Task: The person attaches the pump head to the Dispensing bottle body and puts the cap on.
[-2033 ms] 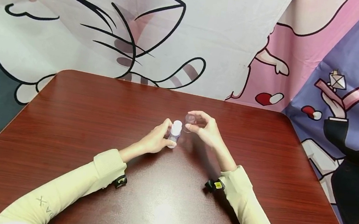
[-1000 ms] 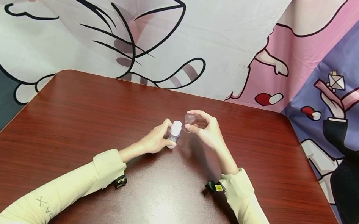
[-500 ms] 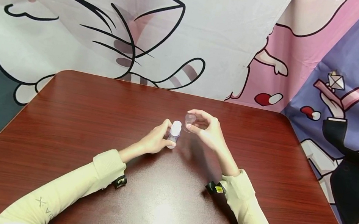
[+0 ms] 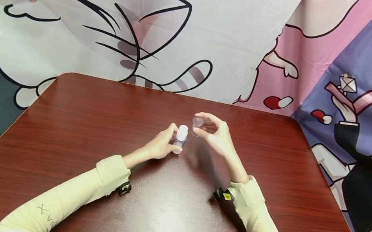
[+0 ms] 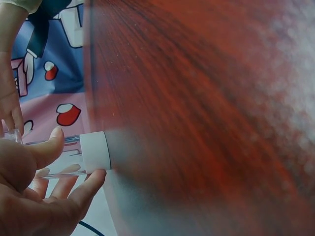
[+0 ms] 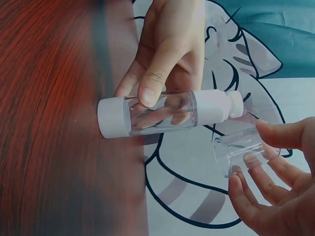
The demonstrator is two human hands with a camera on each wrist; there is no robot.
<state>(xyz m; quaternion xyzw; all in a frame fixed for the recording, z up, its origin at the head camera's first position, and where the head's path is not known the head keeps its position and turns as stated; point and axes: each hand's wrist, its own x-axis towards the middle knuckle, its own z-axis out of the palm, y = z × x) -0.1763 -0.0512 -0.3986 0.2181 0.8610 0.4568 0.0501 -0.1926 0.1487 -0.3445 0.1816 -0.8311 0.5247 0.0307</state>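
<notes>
A clear pump bottle [image 6: 114, 117] with a white base and a white pump top [image 6: 214, 105] stands upright on the table. My left hand [image 4: 158, 144] grips it round the see-through body, thumb on the near side; in the left wrist view that hand [image 5: 44, 196] has a fingertip at the white base [image 5: 96, 151]. Just right of the pump top, my right hand [image 4: 217, 136] pinches a clear cap [image 6: 241, 150] between thumb and fingers. In the right wrist view the cap is apart from the bottle, its open rim towards the table side.
The reddish-brown wooden table [image 4: 101, 108] has rounded far corners. Behind it hangs a cloth [image 4: 239, 40] printed with cartoon figures. A dark wrist camera [image 4: 124, 187] sits under the left sleeve, another [image 4: 223, 195] under the right.
My right hand and the cap have shifted very slightly up and to the right. The left hand and the bottle stay in place.
</notes>
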